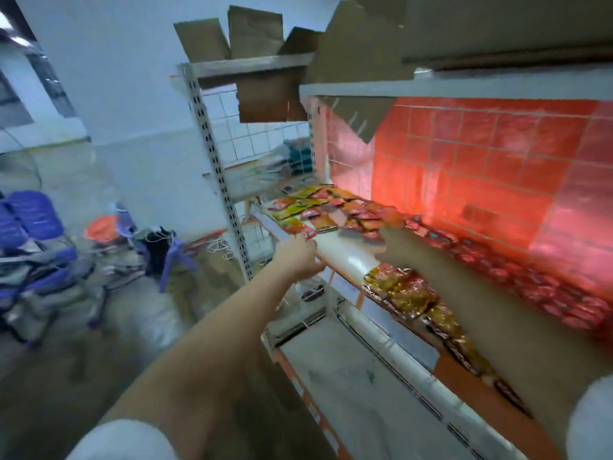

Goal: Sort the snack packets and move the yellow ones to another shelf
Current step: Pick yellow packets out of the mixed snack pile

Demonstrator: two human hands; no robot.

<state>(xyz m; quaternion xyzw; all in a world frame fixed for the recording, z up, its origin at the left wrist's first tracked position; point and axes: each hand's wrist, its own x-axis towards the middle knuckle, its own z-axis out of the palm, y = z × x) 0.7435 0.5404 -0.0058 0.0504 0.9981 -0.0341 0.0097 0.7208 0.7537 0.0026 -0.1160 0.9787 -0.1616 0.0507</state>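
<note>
Hands first: the left hand [300, 257] is stretched out at the end of a bare arm to the front edge of the middle shelf [345, 260], its fingers curled at the near edge of the mixed packets; blur hides whether they pinch one. Of the right hand only a blurred forearm shows, crossing the right side of the view, so whether it is spread or holding anything cannot be told.

An orange-red panel [481, 167] behind wire mesh backs the shelf. Torn cardboard [351, 61] hangs from the upper shelf [464, 86]. Below lies a lower shelf [351, 393], grey and dusty with an orange rim.

Along the back of the middle shelf runs a long row of red packets [544, 287]. Near the front on the right sits a pile of yellow packets [408, 290], some trailing toward the camera. At the far left end is a heap of mixed packets [326, 210], red and yellow-green together, just beyond the left hand's fingers.

Off to the left on the floor stand blue chairs [30, 224] piled with grey cloth.
</note>
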